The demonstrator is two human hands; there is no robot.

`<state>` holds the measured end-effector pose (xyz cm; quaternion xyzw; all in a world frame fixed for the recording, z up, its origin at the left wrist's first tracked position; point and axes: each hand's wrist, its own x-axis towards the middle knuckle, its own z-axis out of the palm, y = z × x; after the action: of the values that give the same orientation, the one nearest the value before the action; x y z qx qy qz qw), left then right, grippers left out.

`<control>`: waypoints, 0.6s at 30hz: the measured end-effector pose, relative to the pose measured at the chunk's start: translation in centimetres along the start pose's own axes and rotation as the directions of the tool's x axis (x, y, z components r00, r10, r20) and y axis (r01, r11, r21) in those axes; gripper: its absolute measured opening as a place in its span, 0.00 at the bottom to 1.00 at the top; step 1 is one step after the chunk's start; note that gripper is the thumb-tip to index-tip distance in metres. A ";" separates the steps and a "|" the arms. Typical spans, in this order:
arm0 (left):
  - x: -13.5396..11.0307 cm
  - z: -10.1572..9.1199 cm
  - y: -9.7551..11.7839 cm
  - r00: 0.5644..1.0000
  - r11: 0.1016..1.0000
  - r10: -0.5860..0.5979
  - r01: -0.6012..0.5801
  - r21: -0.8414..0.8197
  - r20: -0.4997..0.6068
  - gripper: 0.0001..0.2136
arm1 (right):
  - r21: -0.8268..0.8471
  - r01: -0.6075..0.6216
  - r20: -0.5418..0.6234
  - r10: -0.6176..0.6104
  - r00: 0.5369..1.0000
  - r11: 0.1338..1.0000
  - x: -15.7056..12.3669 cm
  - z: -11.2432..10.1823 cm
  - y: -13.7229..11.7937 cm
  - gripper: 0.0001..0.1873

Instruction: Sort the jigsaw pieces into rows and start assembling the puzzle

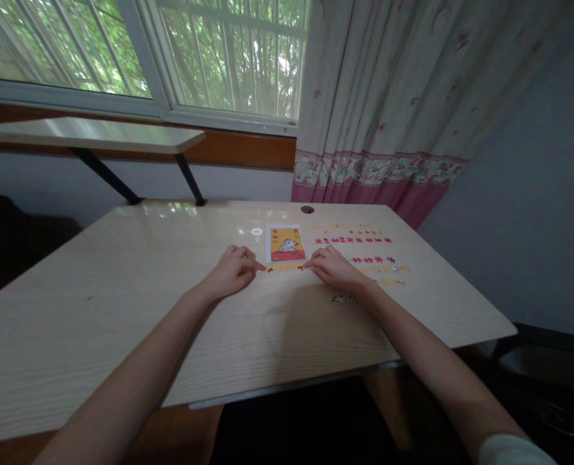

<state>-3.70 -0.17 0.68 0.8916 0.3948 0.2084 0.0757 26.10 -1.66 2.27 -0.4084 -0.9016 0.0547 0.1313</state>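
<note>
A narrow joined row of yellow puzzle pieces [285, 267] with dark red spots at its ends lies flat on the table, just below a picture card [287, 247]. The card shows a white spotted cartoon animal on yellow and red. My left hand [236, 270] is closed, its other fingers curled, with the index fingertip at the row's left end. At the right end, my right hand [333, 266] has its thumb and finger drawn together on the row. Loose red puzzle pieces [353, 241] lie in a line beyond my right hand. Its forearm partly hides some pieces.
More yellow pieces [386, 282] lie right of my right wrist, and dark-and-white pieces [338, 299] sit nearer me. A raised shelf [93, 135] stands at the back left of the wooden table [97, 310]. Behind are a cable hole [307, 210], window and curtain [374, 97].
</note>
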 end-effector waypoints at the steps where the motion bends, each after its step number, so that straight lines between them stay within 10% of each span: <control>1: 0.0 0.0 0.0 1.000 1.000 -0.003 0.003 0.000 0.003 0.15 | 0.003 0.001 0.001 -0.001 1.000 1.000 0.0 0.0 0.0 0.15; 18: 0.0 0.0 0.4 1.000 1.000 -0.025 0.025 -0.008 -0.006 0.14 | 0.034 -0.012 0.012 0.012 1.000 0.999 0.0 0.0 0.0 0.14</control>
<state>-3.45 -0.38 0.84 0.8857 0.4053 0.2118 0.0805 26.10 -1.72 2.27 -0.4113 -0.8988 0.0731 0.1326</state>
